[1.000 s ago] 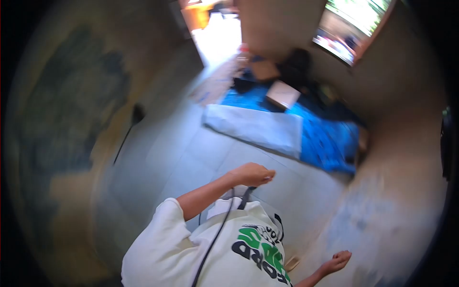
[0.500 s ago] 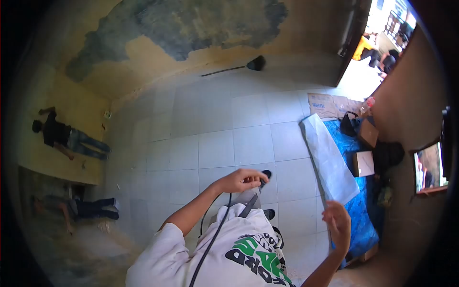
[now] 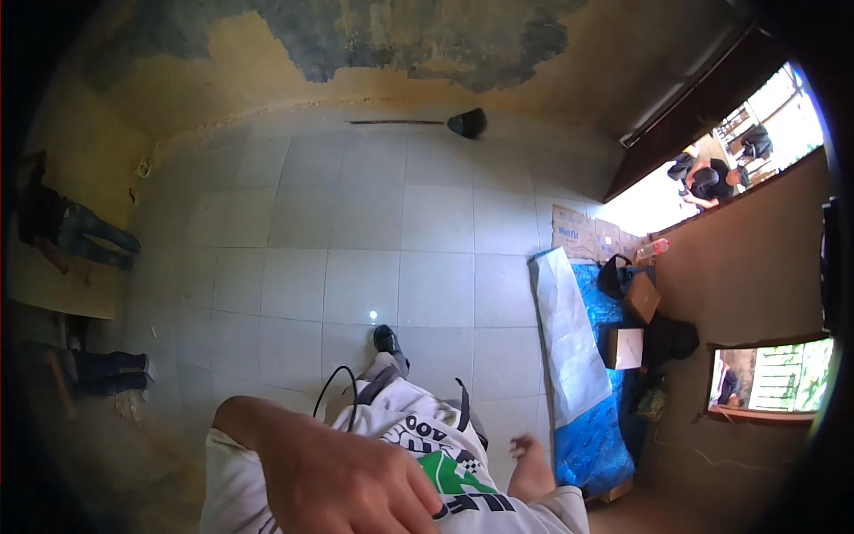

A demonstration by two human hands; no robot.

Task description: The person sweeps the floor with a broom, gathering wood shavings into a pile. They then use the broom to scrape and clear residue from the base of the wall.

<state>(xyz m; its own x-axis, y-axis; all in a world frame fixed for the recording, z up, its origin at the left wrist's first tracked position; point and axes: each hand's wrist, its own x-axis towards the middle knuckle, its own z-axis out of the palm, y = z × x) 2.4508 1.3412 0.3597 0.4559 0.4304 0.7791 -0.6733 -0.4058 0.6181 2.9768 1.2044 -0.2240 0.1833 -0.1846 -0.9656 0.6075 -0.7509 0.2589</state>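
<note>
My left hand (image 3: 356,481) is large at the bottom edge, in front of the white printed shirt (image 3: 418,414). Its back faces the camera, with the fingers bent down and together; its palm is hidden. To the right of the shirt, my right hand (image 3: 523,447) hangs over the tiled floor, fingers loosely bent and slightly apart, with nothing visible in them. A dark cord (image 3: 347,372) loops beside the shirt. One black shoe (image 3: 389,343) shows on the tiles.
A blue sheet (image 3: 592,445) with a pale folded part lies right, bearing a box (image 3: 625,348). Cardboard (image 3: 574,233) and a bottle (image 3: 654,249) lie beyond. A broom (image 3: 466,123) is by the far wall. Two people stand left; others are outside the doorway.
The view has swung toward the right and steadied. My left hand has come closer to the camera and lower in view. My right hand has dropped beside the shirt.
</note>
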